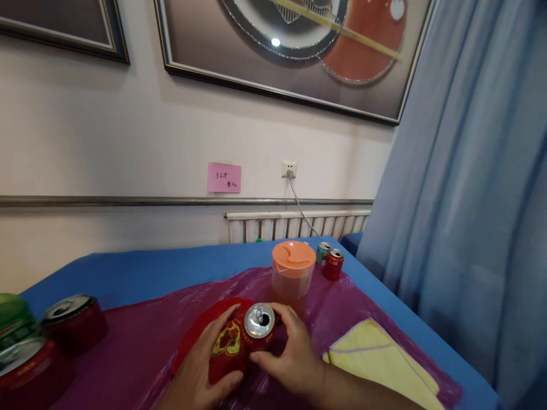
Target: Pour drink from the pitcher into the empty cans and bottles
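Observation:
An opened red can stands upright near the bottom middle, its silver top facing up. My right hand curves around its right side, thumb and fingers on the can. My left hand is at the left, its fingers and thumb curved around a red item with a yellow pattern; whether it grips this or only rests beside it is unclear. Beneath them lies a red round piece on purple plastic sheeting. Just behind the can is a clear pitcher with an orange lid.
Red cans and a green item stand at the left. At the back right are a small red can and a teal can. A folded yellow cloth lies right. Blue curtain hangs beside the blue-covered table.

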Motion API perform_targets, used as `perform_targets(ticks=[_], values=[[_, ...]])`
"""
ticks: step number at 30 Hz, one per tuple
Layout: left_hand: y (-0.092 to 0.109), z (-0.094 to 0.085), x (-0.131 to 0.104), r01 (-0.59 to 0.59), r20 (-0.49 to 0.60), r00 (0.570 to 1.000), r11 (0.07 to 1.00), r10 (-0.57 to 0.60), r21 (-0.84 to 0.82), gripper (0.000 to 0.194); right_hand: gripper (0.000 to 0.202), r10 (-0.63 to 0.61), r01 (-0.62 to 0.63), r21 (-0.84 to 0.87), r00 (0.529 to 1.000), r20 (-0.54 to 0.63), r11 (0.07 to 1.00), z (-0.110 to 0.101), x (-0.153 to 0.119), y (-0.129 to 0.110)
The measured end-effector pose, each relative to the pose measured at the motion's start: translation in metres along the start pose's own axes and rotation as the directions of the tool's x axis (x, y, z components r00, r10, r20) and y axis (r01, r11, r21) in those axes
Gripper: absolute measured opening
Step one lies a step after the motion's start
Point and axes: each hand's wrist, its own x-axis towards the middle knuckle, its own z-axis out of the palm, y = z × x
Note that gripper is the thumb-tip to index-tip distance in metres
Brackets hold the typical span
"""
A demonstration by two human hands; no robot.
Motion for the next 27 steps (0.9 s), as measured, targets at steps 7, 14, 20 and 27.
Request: perform_targets(ticks=[7,14,20,27], values=[[0.008,0.005,0.002,0.067,-0.226,0.972,0.997,-0.058,0.036,0.061,0.064,0.072,-0.07,0.015,0.97,-0.233,0.997,-0.081,-0.033,0.02],[0.007,0.007,0.005,0.062,-0.283,0.958,0.996,-0.042,0.065,0.056,0.069,0.172,-0.284,-0.119,0.81,-0.56,0.951,-0.173,0.013,0.088],[0.008,0.007,0.007,0.057,-0.305,0.952,0.996,-0.035,0.063,0.052,0.069,0.176,-0.384,-0.158,0.701,-0.691,0.91,-0.196,0.04,0.143],[0.003,0.011,0.007,0.062,-0.314,0.948,0.997,-0.041,0.055,0.049,0.065,0.173,-0.466,-0.209,0.651,-0.739,0.86,-0.203,0.018,0.163]])
